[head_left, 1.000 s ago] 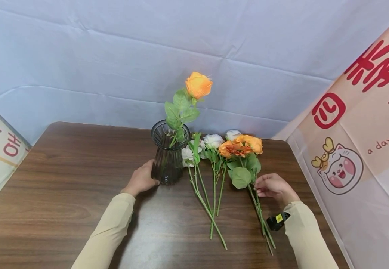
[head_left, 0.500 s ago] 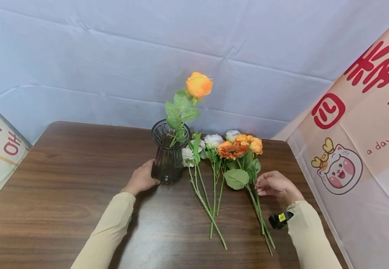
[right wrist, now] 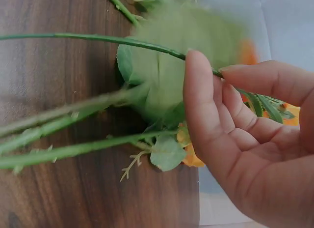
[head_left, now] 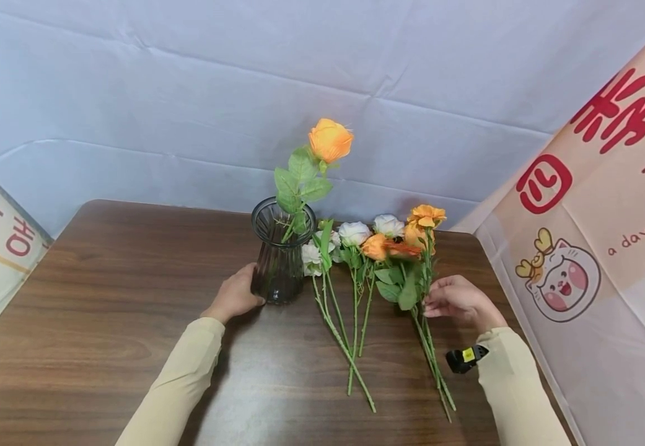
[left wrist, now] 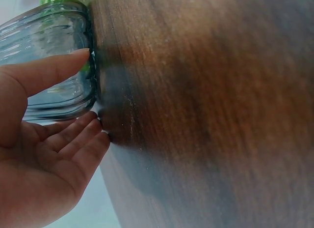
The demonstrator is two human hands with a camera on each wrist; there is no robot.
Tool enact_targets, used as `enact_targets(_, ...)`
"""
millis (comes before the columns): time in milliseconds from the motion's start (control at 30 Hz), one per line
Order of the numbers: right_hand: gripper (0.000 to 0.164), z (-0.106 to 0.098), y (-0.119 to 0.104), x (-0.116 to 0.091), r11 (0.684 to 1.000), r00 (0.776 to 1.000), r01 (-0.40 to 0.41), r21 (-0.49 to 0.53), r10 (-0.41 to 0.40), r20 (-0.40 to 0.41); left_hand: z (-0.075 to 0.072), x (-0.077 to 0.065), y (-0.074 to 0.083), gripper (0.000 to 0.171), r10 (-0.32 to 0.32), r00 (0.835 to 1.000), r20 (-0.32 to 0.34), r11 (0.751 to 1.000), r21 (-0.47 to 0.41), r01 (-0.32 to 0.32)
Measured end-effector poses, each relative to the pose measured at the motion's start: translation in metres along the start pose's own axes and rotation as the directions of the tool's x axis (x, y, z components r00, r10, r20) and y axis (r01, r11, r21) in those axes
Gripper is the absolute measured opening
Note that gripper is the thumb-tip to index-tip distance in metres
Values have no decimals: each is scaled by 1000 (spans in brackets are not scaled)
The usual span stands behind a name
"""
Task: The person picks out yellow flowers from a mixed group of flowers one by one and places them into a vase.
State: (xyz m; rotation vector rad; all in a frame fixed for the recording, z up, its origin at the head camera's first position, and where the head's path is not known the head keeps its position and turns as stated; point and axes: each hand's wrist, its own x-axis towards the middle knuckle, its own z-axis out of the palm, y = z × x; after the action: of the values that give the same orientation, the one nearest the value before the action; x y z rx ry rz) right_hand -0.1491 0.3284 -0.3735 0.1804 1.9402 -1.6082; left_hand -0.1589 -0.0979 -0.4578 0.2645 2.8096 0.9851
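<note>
Visibly, right hand (head_left: 458,300) pinches a thin stem (right wrist: 122,40) in its grip, probably the far orange flower's (head_left: 427,215), left hand (head_left: 235,294) clasps the upright vase (head_left: 279,279) low down, white flowers (head_left: 354,234) between, tabletop (head_left: 132,279) beneath.

Head cam looks fwd & down from above, far enough back to fit most of the counter (head_left: 132,279) & both sleeves (head_left: 183,365). L wrist cam, v. close, faces the L grip (left wrist: 44,159) & vase (left wrist: 54,34), rolled sideways. R wrist cam (head_left: 467,358), equally near & also rolled, faces the R grip (right wrist: 245,134) & stems (right wrist: 108,40). Head & L share the vase; head & R, the stems.
</note>
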Motion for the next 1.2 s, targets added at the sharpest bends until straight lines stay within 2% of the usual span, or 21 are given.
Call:
enact_targets(367, 16, 9, -9, 0, 999, 1000, 11, 41, -11, -8, -2, -1, 2, 76, -7, 1000, 3, 1000, 2, 7)
enact_targets(767, 22, 19, -15, -5, 990, 998, 70, 122, -70, -7, 1, 0, -1, 78, -7, 1000, 5, 1000, 8, 7)
enact_targets(1033, 16, 24, -23, -8, 985, 994, 110, 136, -106, -38, 1, 0, 0, 77, -9, 1000, 0, 1000, 2, 9)
enact_targets(1200, 19, 27, -29, -9, 977, 992, 122, 173, -118, -34, 1, 0, 0, 77, -12, 1000, 2, 1000, 1, 12)
